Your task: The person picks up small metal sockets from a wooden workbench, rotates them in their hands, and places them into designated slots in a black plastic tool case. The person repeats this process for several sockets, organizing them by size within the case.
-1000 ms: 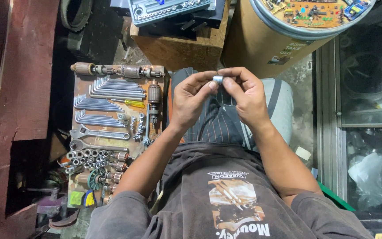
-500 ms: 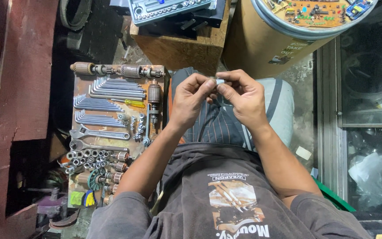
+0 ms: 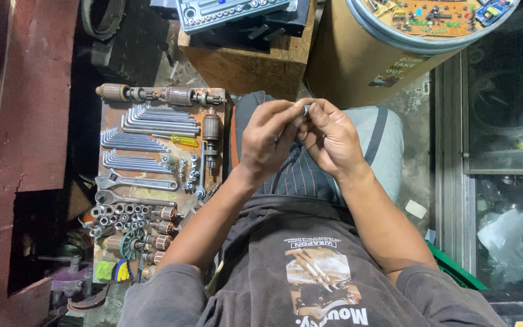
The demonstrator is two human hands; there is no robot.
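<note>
Both hands up over the lap, fingertips meeting: left hand (image 3: 269,140) and right hand (image 3: 331,138) each pinch a small grey metal cylinder (image 3: 305,110) btwn thumb and fingers, other fingers curled in. Just left of the arms, a wooden board (image 3: 108,194) w/ sockets (image 3: 119,213), an adjustable wrench (image 3: 135,181), rows of hex keys (image 3: 152,120), motor armatures (image 3: 171,95). Farther off, a wooden block (image 3: 246,63) carrying a socket set case (image 3: 231,12), and a drum (image 3: 358,60) topped by a circuit board (image 3: 437,11).
</note>
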